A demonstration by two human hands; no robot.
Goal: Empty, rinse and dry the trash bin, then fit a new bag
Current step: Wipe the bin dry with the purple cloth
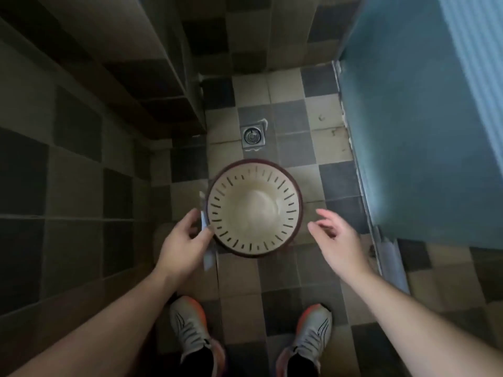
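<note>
Dim checkered floor (288,115) (drain (252,136) inset)

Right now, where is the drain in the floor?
In the head view the floor drain sits in the checkered tile floor just beyond the trash bin, up the picture from it, left of the teal wall.

A narrow tiled stall hems me in: the tiled wall (68,164) closes the left side and a teal door (424,148) closes the right, leaving one strip of checkered floor (294,110) between them. The trash bin (254,208) stands in the middle of that strip, mouth up and unobstructed from above. My left hand (182,240) is at its left rim, tight against the wall side; my right hand (336,240) has open floor around it. Beyond the bin, bare tiles run to the floor drain (252,136). My shoes (190,330) fill the near floor.
</note>
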